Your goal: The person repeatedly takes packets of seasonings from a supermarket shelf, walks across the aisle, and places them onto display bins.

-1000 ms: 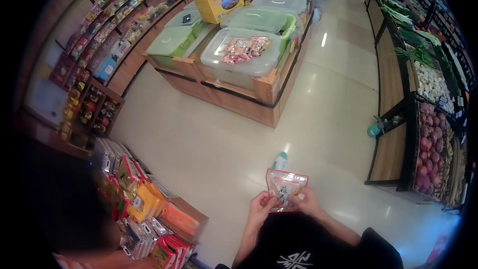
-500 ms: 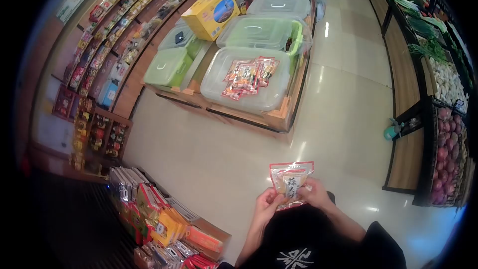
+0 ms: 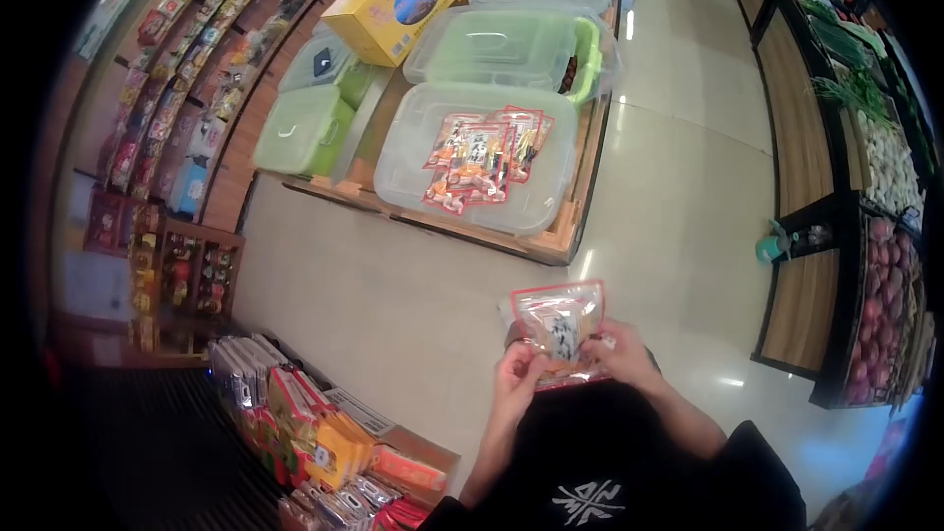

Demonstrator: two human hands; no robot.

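Note:
A clear plastic packet with red edges and dark lettering (image 3: 560, 323) is held upright in front of my body. My left hand (image 3: 517, 374) pinches its lower left side between thumb and fingers. On the opposite side my right hand (image 3: 621, 352) grips the packet's lower right, with something small and white at its fingers. Several similar red-edged packets (image 3: 479, 162) lie in a loose pile on the lid of a clear plastic bin (image 3: 403, 162) ahead of me.
Behind the bin are green lidded bins (image 3: 492, 47) and a yellow box (image 3: 388, 6). Curved snack shelves (image 3: 211, 49) stand at left, packaged goods (image 3: 339, 442) at lower left. At right, a wooden stand (image 3: 795, 315) holds onions (image 3: 878, 305) and a green spray bottle (image 3: 772, 246).
The view has shifted closer to the bins, and the packet pile looks larger. Both hands keep hold of the packet, which has risen a little in the view.

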